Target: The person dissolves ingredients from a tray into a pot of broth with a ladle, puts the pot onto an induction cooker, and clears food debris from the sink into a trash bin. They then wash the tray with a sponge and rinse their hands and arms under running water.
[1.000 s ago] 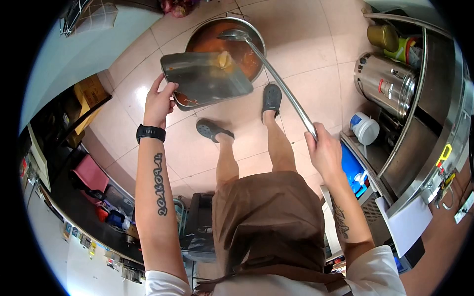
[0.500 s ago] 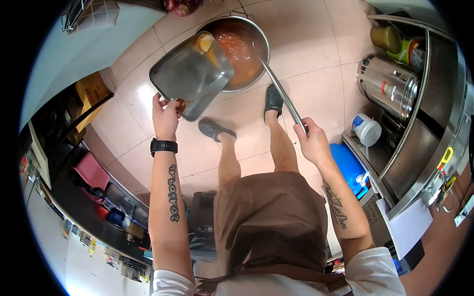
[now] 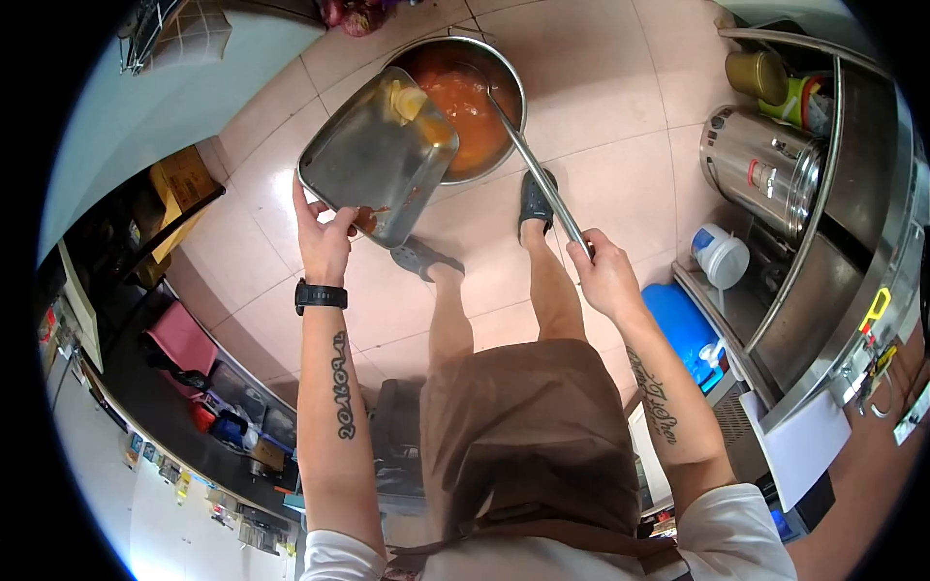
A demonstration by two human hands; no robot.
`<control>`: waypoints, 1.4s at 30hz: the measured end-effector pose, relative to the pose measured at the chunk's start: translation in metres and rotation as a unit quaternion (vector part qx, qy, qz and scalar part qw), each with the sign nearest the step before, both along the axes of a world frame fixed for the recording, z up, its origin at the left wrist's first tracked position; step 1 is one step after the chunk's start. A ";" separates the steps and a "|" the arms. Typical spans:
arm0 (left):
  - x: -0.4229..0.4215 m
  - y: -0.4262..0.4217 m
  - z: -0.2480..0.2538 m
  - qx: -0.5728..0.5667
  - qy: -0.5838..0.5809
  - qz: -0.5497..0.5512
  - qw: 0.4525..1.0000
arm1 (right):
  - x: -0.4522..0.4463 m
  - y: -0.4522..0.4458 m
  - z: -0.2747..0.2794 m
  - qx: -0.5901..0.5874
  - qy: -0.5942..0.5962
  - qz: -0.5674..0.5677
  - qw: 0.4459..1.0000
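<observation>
My left hand [image 3: 325, 237] grips the near left corner of a rectangular metal pan [image 3: 354, 145], thumb inside the rim. The pan is tilted, and its far right end overlaps a round metal pot [image 3: 524, 107] on the floor. Pale yellow pieces [image 3: 407, 101] and some orange liquid lie at that end; a reddish-brown smear is near my thumb. Orange-red soup or sauce [image 3: 475, 126] fills part of the pot. My right hand [image 3: 608, 273] is closed around the long metal handle [image 3: 544, 179] of a utensil, probably a ladle, whose far end is hidden in the liquid.
My feet in dark clogs [image 3: 536, 198] stand on the tiled floor just behind the pot. At right are a steel rack [image 3: 794, 281], a large steel container [image 3: 751, 165], a white bucket [image 3: 725, 257] and a blue container [image 3: 678, 324]. Red onions [image 3: 360, 17] lie beyond the pot.
The pan has shifted slightly towards me and its tilt has changed a little. More of the yellow pieces show. My right hand and the handle have moved slightly left.
</observation>
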State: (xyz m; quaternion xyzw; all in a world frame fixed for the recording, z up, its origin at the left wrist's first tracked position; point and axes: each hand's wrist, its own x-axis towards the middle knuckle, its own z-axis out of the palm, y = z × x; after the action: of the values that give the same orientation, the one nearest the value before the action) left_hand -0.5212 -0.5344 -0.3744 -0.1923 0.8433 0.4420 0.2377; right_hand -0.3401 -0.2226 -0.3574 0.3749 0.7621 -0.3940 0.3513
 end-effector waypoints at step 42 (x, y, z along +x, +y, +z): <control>0.009 0.017 -0.023 0.111 0.096 0.117 0.982 | 0.065 0.012 0.074 -0.331 -0.112 -0.278 0.895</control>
State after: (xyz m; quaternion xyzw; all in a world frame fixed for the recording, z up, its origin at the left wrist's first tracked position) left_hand -0.5127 -0.5175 -0.3975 -0.2182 0.7794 0.5744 0.1224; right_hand -0.2753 -0.2102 -0.2833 0.4753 0.4075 -0.6604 0.4146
